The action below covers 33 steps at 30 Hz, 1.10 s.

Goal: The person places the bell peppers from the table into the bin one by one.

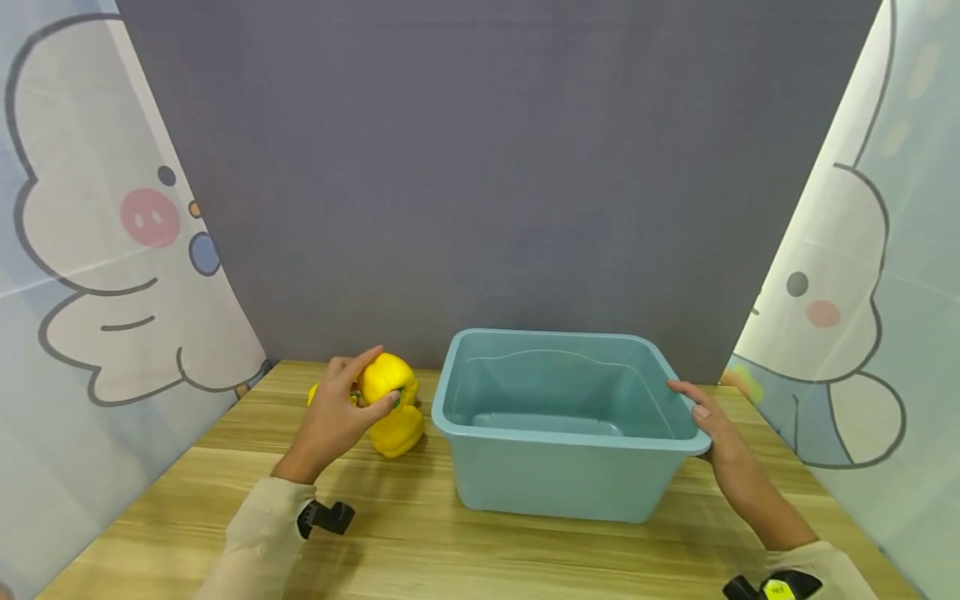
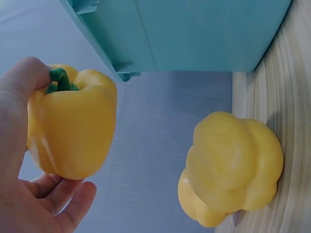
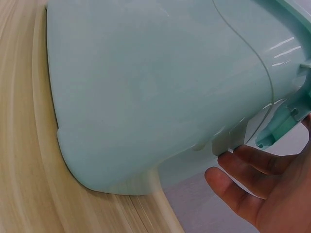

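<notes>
My left hand (image 1: 337, 418) holds a yellow bell pepper (image 1: 387, 377) between thumb and fingers, the thumb beside its green stem. In the left wrist view, this bell pepper (image 2: 80, 126) is raised off the table, stem end toward the thumb. Two more yellow bell peppers (image 2: 233, 160) sit on the wood below it, one partly behind the other. To the right stands a blue-green plastic bin (image 1: 551, 475), upright, with nothing seen inside. My right hand (image 1: 723, 437) grips its right rim; in the right wrist view, several fingers (image 3: 238, 194) curl beneath the rim by the outer wall.
The bin and peppers stand on a wood-grain table (image 1: 405, 542). A grey panel (image 1: 480, 183) rises behind it. Curtains with cartoon figures hang at the left (image 1: 97, 250) and right (image 1: 847, 333). Each wrist wears a dark strapped device.
</notes>
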Tool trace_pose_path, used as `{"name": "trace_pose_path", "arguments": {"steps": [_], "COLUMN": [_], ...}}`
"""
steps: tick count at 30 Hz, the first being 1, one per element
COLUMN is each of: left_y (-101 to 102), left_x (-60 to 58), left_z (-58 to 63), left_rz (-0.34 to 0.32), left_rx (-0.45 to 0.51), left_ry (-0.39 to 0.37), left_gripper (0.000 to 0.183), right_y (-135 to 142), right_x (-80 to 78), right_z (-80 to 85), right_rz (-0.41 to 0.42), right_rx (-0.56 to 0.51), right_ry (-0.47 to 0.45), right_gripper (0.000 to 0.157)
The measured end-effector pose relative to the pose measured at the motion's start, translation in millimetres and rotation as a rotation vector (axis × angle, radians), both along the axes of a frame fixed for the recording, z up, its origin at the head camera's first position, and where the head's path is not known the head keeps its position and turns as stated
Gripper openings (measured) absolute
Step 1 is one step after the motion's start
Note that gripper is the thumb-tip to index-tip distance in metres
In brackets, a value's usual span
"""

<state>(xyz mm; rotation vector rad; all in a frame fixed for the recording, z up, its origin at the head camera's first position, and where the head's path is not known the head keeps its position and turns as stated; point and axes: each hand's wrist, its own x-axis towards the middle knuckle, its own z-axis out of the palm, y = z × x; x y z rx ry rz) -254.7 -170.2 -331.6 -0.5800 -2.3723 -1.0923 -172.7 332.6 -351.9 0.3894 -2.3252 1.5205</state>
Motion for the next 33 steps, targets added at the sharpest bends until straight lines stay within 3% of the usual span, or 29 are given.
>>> {"name": "trace_pose_path", "arguments": {"steps": [11,24,33], "left_y": [0.9,4.6,12.6], "left_x": [-2.2,-8.8,-15.4], "left_z": [5.6,10.2,18.5], "left_rz": [0.008,-0.011,-0.033], "left_rx": [-0.001,0.063,0.012], "left_ry": [0.035,-0.040,0.004], "left_gripper": [0.068,0.062,0.054], "right_y": [-2.9,-0.9,-2.9], "right_x": [3.8,3.0,5.5], "right_z": [1.9,1.4,2.6], "right_rz": [0.019,0.009,0.009], "right_rx": [0.034,0.006,0.025], "right_ry": [0.010,-0.011,-0.016], "right_gripper": [0.048,0.046,0.049]}}
